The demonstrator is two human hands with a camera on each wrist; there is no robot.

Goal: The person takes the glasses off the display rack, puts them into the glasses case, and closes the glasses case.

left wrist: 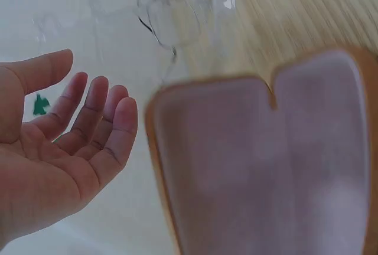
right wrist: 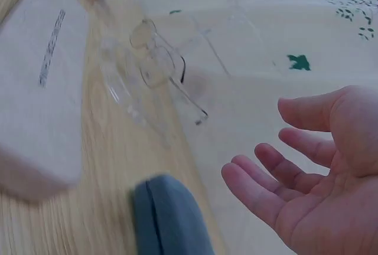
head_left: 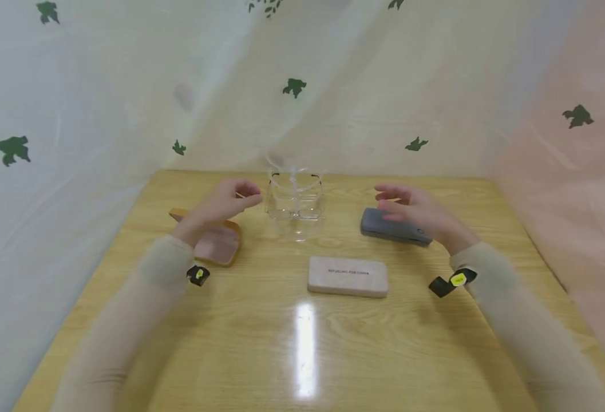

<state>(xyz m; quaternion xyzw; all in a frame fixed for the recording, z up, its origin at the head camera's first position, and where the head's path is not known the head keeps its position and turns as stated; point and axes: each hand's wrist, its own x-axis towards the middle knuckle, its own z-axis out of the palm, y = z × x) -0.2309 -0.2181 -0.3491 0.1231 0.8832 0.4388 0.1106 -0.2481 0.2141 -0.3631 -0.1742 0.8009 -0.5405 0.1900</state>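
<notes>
Thin-rimmed glasses (head_left: 309,214) sit on a clear plastic stand (head_left: 294,186) near the table's back edge. Just left of the stand, my left hand (head_left: 230,199) hovers with loosely bent fingers and holds nothing. Below that wrist lies an orange glasses case (left wrist: 266,154), its lid raised and its pale lining showing. My right hand (head_left: 410,209) is held over a closed blue-grey glasses case (head_left: 392,229), partly covering it in the head view. In the right wrist view its relaxed fingers are apart from the case, with nothing in them.
A closed pale glasses case (head_left: 347,277) with printed lettering lies in front of the stand, right of centre, on the wooden table (head_left: 261,343). A pale curtain (head_left: 354,103) with green leaf shapes hangs behind the table and along both sides.
</notes>
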